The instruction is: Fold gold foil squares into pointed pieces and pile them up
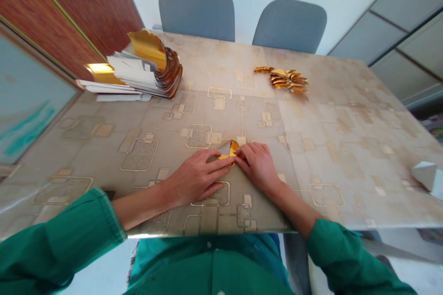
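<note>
A small piece of gold foil paper (pixel 234 147), partly folded with a pale grey-white side showing, lies on the patterned tabletop between my hands. From the left, my left hand (pixel 202 173) rests flat with its fingers spread, the index fingertip pressing the paper's near edge. My right hand (pixel 258 161) has its fingers curled together at the paper's right side, pinching or pressing its edge. Part of the paper is hidden beneath the fingers.
A thick stack of gold-and-white paper sheets (pixel 138 71) curls up at the back left. Several folded gold pieces (pixel 287 80) lie in a heap at the back. A white angular object (pixel 428 176) sits by the right edge. Two grey chairs (pixel 197 9) stand behind the table.
</note>
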`<state>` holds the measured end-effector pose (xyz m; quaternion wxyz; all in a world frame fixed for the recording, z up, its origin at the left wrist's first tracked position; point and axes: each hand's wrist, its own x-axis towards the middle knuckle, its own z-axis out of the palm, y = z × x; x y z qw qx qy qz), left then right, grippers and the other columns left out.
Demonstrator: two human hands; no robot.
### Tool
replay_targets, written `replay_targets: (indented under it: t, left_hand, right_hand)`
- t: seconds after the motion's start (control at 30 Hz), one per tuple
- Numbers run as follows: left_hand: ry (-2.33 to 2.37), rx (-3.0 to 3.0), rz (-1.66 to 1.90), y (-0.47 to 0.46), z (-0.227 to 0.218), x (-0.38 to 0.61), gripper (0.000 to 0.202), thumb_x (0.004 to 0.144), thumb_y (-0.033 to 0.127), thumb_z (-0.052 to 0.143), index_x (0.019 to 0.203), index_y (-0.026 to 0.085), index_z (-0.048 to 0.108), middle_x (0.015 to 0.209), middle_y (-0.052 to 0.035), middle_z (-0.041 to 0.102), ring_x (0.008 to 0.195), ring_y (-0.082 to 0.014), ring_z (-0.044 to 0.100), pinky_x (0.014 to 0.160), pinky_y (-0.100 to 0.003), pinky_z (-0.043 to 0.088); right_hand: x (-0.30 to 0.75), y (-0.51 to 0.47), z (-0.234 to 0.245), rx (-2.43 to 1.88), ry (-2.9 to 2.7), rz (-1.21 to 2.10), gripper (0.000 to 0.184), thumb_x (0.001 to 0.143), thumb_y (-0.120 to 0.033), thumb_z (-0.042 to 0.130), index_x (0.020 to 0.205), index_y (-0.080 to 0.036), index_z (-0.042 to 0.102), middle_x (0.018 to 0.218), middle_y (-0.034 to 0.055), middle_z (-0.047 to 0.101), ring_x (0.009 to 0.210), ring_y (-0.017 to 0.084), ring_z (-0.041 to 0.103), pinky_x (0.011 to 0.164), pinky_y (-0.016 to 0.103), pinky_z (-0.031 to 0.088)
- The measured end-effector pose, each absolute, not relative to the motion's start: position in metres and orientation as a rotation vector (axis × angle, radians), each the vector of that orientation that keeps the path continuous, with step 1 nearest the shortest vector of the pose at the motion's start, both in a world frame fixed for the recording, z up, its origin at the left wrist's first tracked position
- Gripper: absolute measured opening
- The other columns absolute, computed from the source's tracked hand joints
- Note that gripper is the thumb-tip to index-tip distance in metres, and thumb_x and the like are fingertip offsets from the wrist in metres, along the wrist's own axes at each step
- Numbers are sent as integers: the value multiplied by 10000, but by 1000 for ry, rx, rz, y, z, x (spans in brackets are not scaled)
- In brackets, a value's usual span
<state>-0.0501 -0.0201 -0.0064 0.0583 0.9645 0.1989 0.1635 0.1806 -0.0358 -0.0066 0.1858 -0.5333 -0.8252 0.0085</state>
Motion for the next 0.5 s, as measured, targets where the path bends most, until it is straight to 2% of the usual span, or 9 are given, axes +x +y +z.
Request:
replay_targets:
  t: [0.1,0.2,0.3,0.5]
  left_hand:
    - [587,2936,513,-19,-7,-50,422,967,336,531,1336,134,563,1386,-82,587,1209,-315,501,1001,-503,463]
    - [589,2937,514,-19,-6,-50,420,971,341,525,1333,132,564,1378,-84,593,1202,-311,503,991,-502,468]
    - [604,2922,497,-19,-4,-50,422,964,347,532,1328,138,566,1377,-77,594,1198,-316,497,981,-509,472]
    - [615,2918,466,-20,-4,-50,406,952,332,548,1312,147,577,1368,-76,598,1201,-309,496,1001,-497,465]
  right_hand:
    - [190,-42,0,-1364,-2324,-3,189,995,-262,511,941,-195,680,835,41,661,812,194,532,734,322,356]
    - [197,-50,5,-1205,-2405,-100,183,980,-223,533,1056,-215,699,891,39,681,847,199,516,818,349,363]
    - [199,-54,6,-1191,-2431,-86,188,977,-273,557,1077,-240,714,899,30,687,859,193,513,885,373,356]
    - [207,-53,4,-1289,-2394,3,206,968,-321,572,1083,-282,739,892,37,668,877,198,509,881,392,359]
